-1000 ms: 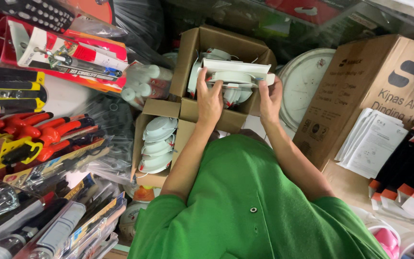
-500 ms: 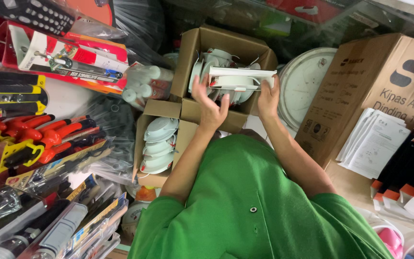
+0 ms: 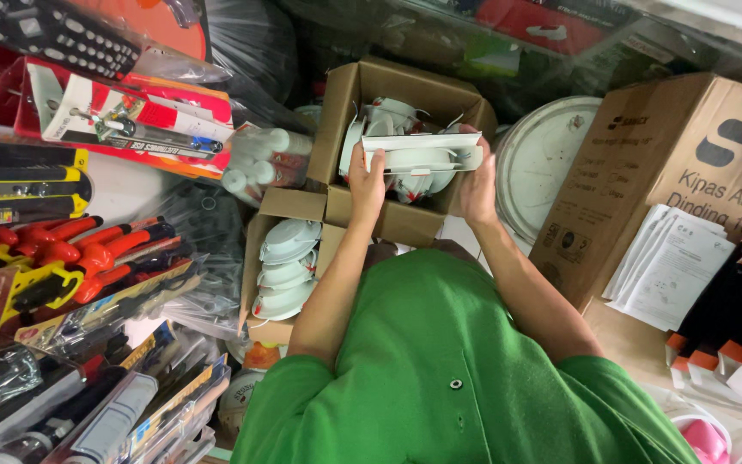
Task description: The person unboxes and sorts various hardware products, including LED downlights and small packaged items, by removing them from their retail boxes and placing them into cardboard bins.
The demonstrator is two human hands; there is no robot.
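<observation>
two open cardboard boxes sit ahead, the far box (image 3: pixel 405 112) full of white round fittings, the near box (image 3: pixel 289 266) showing four stacked. the left hand (image 3: pixel 367 182) and right hand (image 3: pixel 479 185) grasp one white flat carton (image 3: pixel 422 148) by its ends, just above the far box. packaged hand tools (image 3: pixel 70 258) crowd the left; a large brown carton (image 3: pixel 672 172) stands right.
</observation>
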